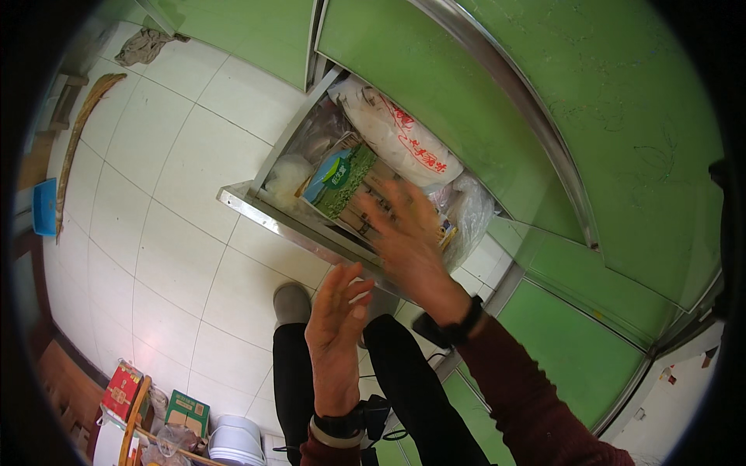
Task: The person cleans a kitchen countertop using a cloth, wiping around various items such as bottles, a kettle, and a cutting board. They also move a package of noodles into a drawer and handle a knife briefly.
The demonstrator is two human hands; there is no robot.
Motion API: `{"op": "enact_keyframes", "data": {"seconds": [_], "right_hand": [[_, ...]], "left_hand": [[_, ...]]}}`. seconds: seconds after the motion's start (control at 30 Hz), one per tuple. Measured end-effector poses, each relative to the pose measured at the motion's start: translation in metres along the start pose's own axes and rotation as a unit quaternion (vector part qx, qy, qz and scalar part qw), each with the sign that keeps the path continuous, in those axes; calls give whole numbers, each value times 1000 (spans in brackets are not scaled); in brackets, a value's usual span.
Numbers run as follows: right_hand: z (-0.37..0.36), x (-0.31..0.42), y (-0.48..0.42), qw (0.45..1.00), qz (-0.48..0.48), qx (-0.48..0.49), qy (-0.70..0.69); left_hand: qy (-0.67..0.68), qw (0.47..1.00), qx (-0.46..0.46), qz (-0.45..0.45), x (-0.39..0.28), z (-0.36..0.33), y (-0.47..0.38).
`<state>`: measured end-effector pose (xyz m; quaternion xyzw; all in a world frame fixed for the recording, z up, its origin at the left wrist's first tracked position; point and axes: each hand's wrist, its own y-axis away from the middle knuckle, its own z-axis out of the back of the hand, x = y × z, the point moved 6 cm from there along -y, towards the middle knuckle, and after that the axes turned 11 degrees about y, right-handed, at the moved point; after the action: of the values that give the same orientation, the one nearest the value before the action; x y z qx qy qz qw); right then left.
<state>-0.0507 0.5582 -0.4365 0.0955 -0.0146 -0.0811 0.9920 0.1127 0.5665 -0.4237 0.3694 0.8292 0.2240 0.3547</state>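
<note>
A pulled-out drawer (274,218) with a metal front edge holds several bags. In its middle lies a printed food packet (335,189), green and blue at one end. My right hand (411,247), blurred by motion, is over the packet's near part with its fingers spread; whether it touches the packet I cannot tell. A white plastic bag (402,131) with red writing fills the drawer's rear side. Clear plastic bags (472,215) bulge at the right end, and a pale bag (288,180) sits at the left. Outside the drawer front, my left hand (335,332) is raised, empty, fingers loosely bent.
Green cabinet fronts (443,105) rise behind the drawer and continue to the right. My feet, one in a grey shoe (292,303), stand on white floor tiles (175,244). At lower left are a white bucket (235,440) and boxes (186,410). A broom (78,134) lies far left.
</note>
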Motion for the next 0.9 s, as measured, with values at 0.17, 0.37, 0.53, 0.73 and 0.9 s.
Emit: {"op": "enact_keyframes", "data": {"seconds": [0.17, 0.37, 0.53, 0.73, 0.9], "right_hand": [[-34, 44, -81, 994, 114, 4, -2], [-47, 30, -67, 992, 121, 14, -12], [-55, 22, -64, 990, 137, 25, 14], [-53, 20, -53, 990, 140, 20, -15], [-44, -4, -40, 997, 66, 10, -40]], "left_hand": [[-4, 1000, -9, -6, -3, 3, -1], [-12, 999, -30, -5, -11, 12, -5], [-14, 999, -40, -9, -15, 15, -8], [-6, 999, -52, -7, -18, 16, -10], [-4, 998, -58, -4, -17, 19, -11]]}}
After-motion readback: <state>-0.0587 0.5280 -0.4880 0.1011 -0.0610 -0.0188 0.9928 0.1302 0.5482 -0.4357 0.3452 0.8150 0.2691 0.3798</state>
